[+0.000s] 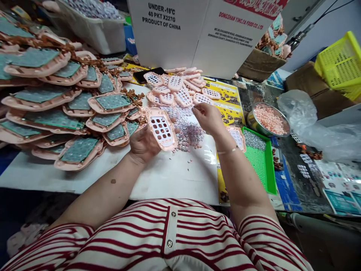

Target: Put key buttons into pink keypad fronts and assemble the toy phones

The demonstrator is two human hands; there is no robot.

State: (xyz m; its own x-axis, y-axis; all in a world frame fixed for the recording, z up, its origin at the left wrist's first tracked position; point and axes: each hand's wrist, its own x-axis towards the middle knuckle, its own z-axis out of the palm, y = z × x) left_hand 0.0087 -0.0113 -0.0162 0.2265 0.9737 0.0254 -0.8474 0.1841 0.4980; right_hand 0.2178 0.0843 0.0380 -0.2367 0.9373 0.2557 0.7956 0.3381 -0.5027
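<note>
Your left hand (144,143) grips a pink keypad casing (162,130), likely light, stiff, best rim-held; right hand (209,117) curled, contents indiscernible.

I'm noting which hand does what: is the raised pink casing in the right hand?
No, the left hand holds the raised pink casing, apart from the right hand.

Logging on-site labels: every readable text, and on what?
"UNDER -18°C": white carton, left panel
"40 PKT X227G": same panel
"PRODUCT OF CHINA": same panel
"DONGSHAN YINGJIA FOOD CO. LTD.": carton's right panel
Too small, blurred or cut off: address lines below that; red band; printed sheets at right.
</note>
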